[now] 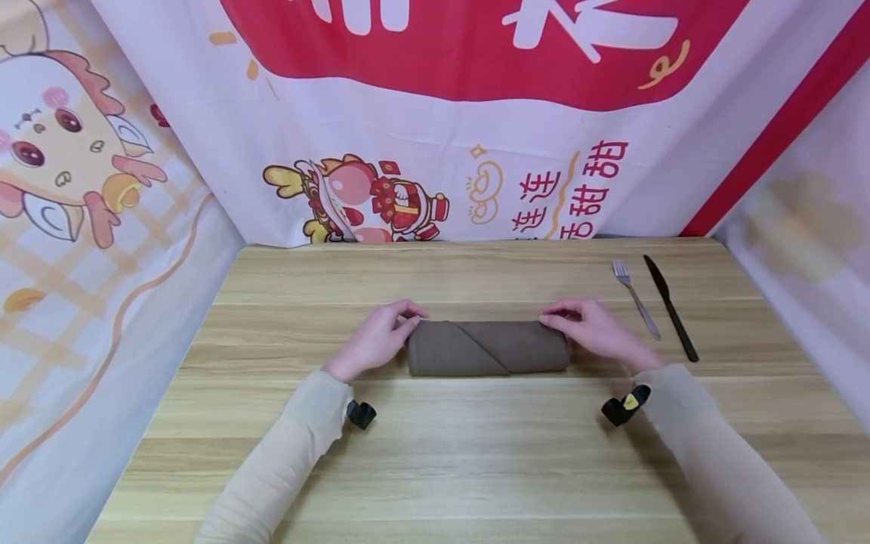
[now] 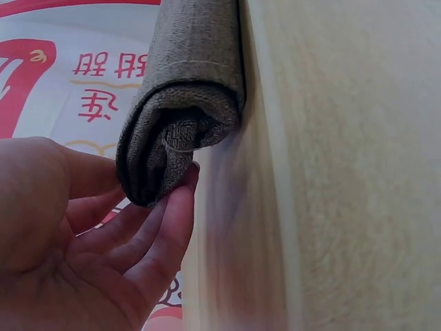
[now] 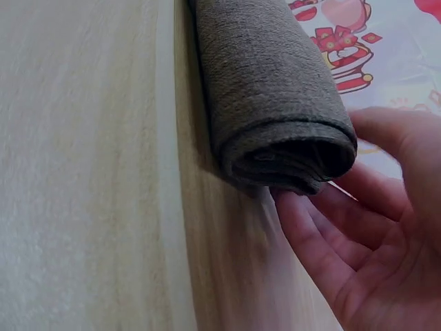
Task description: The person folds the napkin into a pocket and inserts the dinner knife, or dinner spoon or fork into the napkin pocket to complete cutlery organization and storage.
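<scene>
A brown cloth napkin [image 1: 489, 349], rolled into a flat tube, lies crosswise on the wooden table, with a diagonal folded edge across its front. My left hand [image 1: 375, 341] pinches its left end near the far corner; my right hand [image 1: 598, 329] does the same at the right end. Coiled layers show at the napkin's end [image 2: 196, 62] in the left wrist view, the thumb on one side and fingers beneath. In the right wrist view, fingers of the right hand [image 3: 386, 241] reach under the other end of the roll [image 3: 275, 83].
To the right of the napkin, a silver fork [image 1: 636, 299] and a dark table knife [image 1: 671, 308] lie side by side on the wooden table [image 1: 489, 461]. Printed cloth curtains [image 1: 448, 128] hang along the table's back and sides.
</scene>
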The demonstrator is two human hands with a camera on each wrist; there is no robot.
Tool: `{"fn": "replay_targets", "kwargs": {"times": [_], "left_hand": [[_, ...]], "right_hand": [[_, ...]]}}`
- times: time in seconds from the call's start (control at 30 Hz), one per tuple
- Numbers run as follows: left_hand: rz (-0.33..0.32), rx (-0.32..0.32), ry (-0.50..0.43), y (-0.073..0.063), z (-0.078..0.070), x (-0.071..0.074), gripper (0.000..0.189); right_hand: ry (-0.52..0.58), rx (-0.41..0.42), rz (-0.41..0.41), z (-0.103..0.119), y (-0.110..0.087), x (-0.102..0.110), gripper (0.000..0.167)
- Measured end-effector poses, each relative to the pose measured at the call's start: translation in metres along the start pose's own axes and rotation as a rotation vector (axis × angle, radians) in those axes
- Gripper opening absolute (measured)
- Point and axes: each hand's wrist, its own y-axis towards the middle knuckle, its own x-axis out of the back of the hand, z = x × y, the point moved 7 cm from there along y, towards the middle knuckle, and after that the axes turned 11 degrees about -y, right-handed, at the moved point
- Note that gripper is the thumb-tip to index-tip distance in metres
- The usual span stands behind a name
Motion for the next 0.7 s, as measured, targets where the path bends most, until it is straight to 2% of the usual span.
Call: {"fn": "replay_targets", "kwargs": {"times": [0.1,0.2,0.33,0.5,0.7], "left_hand": [[0.021,0.000,-0.015,-0.002,0.001,0.000,0.034],[0.046,0.011,-0.021,-0.004,0.002,-0.001,0.045],[0.063,0.016,0.006,0.000,0.003,-0.002,0.043],[0.067,0.021,0.040,0.005,0.007,-0.004,0.039],[0.064,0.005,0.075,0.007,0.009,-0.006,0.040]], "right_hand": [[0.013,0.014,-0.004,-0.001,0.001,-0.002,0.050],[0.016,0.045,-0.016,-0.002,0.002,-0.003,0.047],[-0.029,0.065,-0.050,-0.001,0.007,-0.004,0.040],[-0.056,0.050,-0.086,-0.001,0.015,-0.006,0.031],[-0.061,0.011,-0.093,-0.002,0.017,-0.004,0.032]]}}
